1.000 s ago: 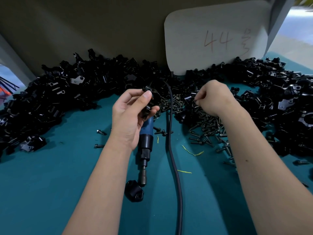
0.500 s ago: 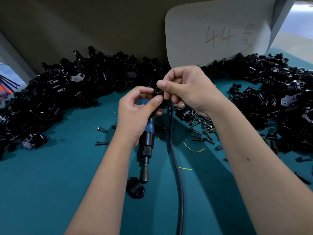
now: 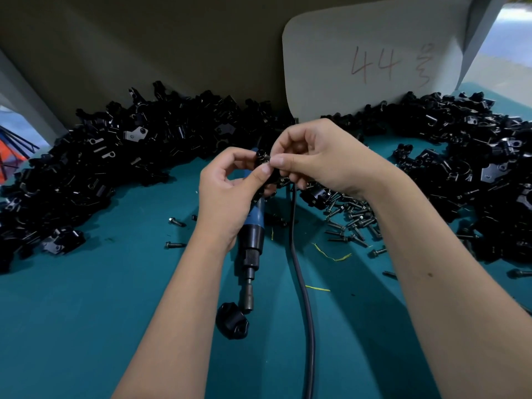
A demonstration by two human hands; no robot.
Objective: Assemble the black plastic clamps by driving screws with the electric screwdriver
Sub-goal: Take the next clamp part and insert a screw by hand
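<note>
Both hands have drawn a touch closer since half a second ago, when the right hand had just come over from the screws. Now the left hand point(image 3: 230, 194) pinches a black clamp point(image 3: 263, 160) between thumb and forefinger, the other fingers curled loosely behind. The right hand point(image 3: 315, 158) has its fingertips point(image 3: 278, 161) closed on the same piece from the other side, raised over the teal table point(image 3: 86, 326).

That clamp looks light and stiff, hard plastic with a smooth sheen, likely to slip or twist when a screw bites. I'd hold it by its flat outer faces, leaving the screw hole bare. The screws point(image 3: 354, 223) heaped to the right are small and would roll off easily.

The screwdriver point(image 3: 253, 240) lies on the table under the left wrist, tip toward the person, beside a lone clamp point(image 3: 231, 323); its upper body is covered by the hands. Its cable point(image 3: 299, 269) runs off the bottom edge.

Whether a screw sits between the right fingers I cannot tell; the clamp is mostly covered. The clamp piles point(image 3: 115, 168) blur into one black mass.
</note>
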